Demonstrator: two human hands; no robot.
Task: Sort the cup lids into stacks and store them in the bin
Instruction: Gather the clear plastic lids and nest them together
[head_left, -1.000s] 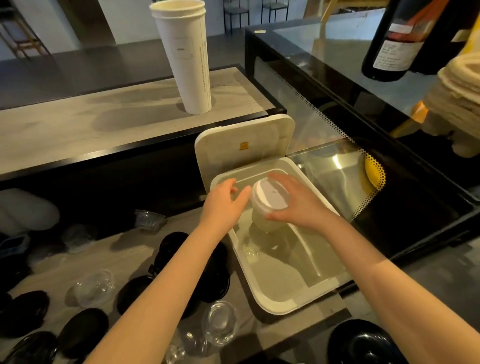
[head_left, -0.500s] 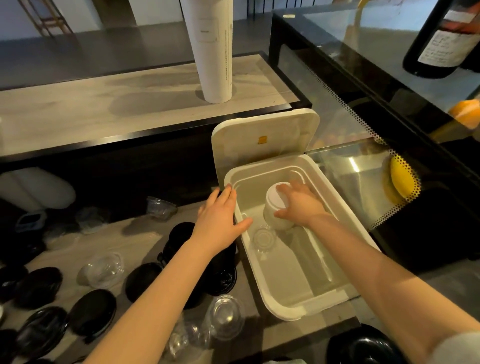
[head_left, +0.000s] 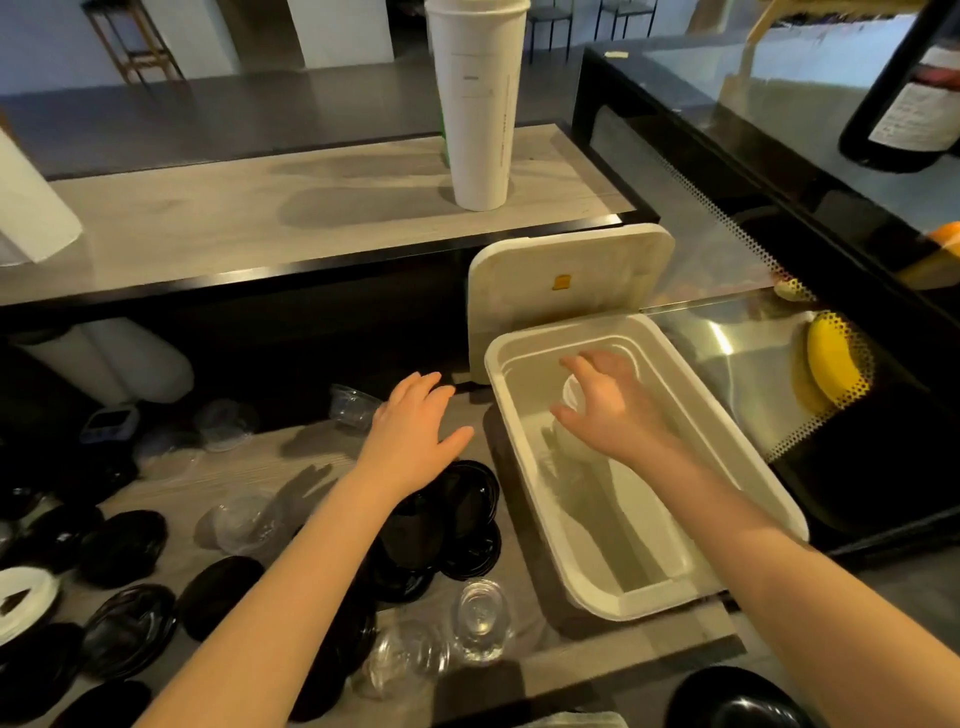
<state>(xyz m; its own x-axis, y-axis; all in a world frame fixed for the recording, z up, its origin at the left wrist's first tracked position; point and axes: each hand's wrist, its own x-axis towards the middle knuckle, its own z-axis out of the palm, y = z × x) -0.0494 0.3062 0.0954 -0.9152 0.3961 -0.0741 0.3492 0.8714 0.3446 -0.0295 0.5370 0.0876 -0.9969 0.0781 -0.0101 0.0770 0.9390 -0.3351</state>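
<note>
The grey wood-grain surface (head_left: 166, 483) carries scattered black lids (head_left: 124, 545) at left and near, with clear lids (head_left: 478, 618) among them and an open white bin (head_left: 623, 605) at right. On the raised far ledge (head_left: 234, 223) stands a stack of white paper cups (head_left: 478, 114).

Dim, warm overhead light, soft shadows, wide-angle bending at blurred edges.

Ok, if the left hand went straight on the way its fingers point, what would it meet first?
Likely the dark recess under the raised shelf, just left of the bin lid. The left hand points away and slightly right, passing right of the small clear cup. Depth is unclear.
</note>
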